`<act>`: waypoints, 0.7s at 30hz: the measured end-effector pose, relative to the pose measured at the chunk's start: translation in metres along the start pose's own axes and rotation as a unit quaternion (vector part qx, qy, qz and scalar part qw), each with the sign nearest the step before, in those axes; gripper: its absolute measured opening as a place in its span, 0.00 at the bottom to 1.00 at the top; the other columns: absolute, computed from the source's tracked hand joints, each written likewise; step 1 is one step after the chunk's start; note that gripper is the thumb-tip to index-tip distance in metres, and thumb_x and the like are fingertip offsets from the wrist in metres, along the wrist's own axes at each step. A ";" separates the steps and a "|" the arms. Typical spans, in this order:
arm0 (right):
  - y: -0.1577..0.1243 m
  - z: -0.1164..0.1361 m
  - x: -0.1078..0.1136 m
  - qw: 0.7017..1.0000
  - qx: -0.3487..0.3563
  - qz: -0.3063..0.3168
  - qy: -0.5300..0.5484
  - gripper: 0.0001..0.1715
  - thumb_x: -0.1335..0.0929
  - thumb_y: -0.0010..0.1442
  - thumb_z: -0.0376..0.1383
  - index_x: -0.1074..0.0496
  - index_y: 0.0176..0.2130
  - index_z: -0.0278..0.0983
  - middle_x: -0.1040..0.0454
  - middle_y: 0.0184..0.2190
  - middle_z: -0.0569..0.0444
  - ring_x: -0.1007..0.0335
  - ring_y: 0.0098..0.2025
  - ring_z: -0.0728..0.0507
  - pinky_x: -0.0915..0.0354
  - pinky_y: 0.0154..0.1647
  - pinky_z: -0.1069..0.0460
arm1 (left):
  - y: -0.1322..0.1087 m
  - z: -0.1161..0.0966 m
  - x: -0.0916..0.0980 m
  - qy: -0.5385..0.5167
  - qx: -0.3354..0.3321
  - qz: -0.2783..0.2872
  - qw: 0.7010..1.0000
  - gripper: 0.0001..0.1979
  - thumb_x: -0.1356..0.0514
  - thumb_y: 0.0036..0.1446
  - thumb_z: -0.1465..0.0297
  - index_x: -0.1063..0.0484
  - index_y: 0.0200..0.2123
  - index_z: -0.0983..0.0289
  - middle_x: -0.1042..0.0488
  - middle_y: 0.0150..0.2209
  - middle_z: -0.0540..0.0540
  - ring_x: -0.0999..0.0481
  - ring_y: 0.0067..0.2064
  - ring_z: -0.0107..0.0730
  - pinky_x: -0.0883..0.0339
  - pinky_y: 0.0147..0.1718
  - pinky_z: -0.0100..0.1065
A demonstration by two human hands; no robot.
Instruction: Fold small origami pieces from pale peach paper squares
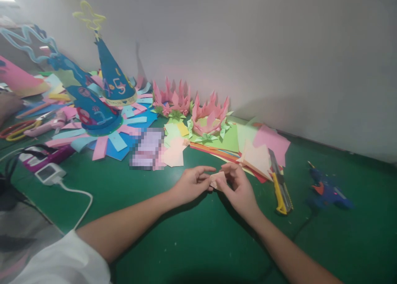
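Between my two hands, just above the green table (192, 242), is a small pale peach piece of paper (221, 177). My left hand (194, 184) pinches its left edge with the thumb and fingers. On the other side, my right hand (238, 184) grips it, thumb in front and fingers curled behind. Whether the paper has a fold in it I cannot make out. Straight beyond my hands stand two pink paper crowns with green leaves, the nearer crown (209, 120) resting on a stack of coloured paper (231, 139).
A yellow utility knife (281, 193) and a blue glue gun (330, 191) lie to the right. Blue cone hats (113, 73) with paper strips stand at the left, near scissors (23, 129) and a white charger (50, 173) with its cable. Another person's hand (9, 106) shows at the far left.
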State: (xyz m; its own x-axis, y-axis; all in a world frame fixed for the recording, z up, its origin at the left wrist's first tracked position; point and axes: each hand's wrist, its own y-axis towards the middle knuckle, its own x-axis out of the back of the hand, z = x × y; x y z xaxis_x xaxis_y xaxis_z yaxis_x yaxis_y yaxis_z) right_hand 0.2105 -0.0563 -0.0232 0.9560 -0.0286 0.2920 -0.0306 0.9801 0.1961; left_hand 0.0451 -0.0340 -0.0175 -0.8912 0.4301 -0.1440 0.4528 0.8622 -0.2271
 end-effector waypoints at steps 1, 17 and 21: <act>0.000 0.000 0.000 1.000 -0.002 0.001 0.009 0.15 0.33 0.56 0.36 0.39 0.43 0.41 0.34 0.33 0.55 0.34 0.33 0.46 0.35 0.34 0.51 | 0.000 0.001 0.000 0.008 -0.005 0.002 1.000 0.24 0.38 0.51 0.63 0.33 0.49 0.68 0.22 0.32 0.58 0.23 0.31 0.30 0.30 0.37 0.34; 0.002 0.009 0.000 0.990 -0.049 0.030 0.126 0.16 0.30 0.54 0.40 0.41 0.37 0.41 0.34 0.30 0.58 0.34 0.30 0.49 0.36 0.30 0.53 | 0.001 -0.009 0.000 -0.052 0.039 0.009 0.998 0.25 0.33 0.43 0.61 0.32 0.43 0.68 0.24 0.26 0.53 0.25 0.26 0.26 0.32 0.33 0.31; 0.004 0.006 -0.002 0.993 0.019 -0.018 0.119 0.16 0.30 0.54 0.37 0.40 0.40 0.43 0.35 0.35 0.57 0.34 0.34 0.48 0.36 0.35 0.52 | 0.002 -0.007 0.001 -0.067 0.034 0.029 0.997 0.25 0.34 0.41 0.56 0.31 0.36 0.69 0.24 0.28 0.54 0.25 0.29 0.26 0.32 0.34 0.30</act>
State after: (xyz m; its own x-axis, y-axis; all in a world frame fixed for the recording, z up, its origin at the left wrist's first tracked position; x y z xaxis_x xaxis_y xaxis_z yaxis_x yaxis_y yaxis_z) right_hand 0.2067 -0.0539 -0.0171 0.9984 -0.0112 0.0552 -0.0024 0.9708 0.2397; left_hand 0.0447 -0.0296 -0.0113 -0.8538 0.4359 -0.2846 0.5088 0.8146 -0.2785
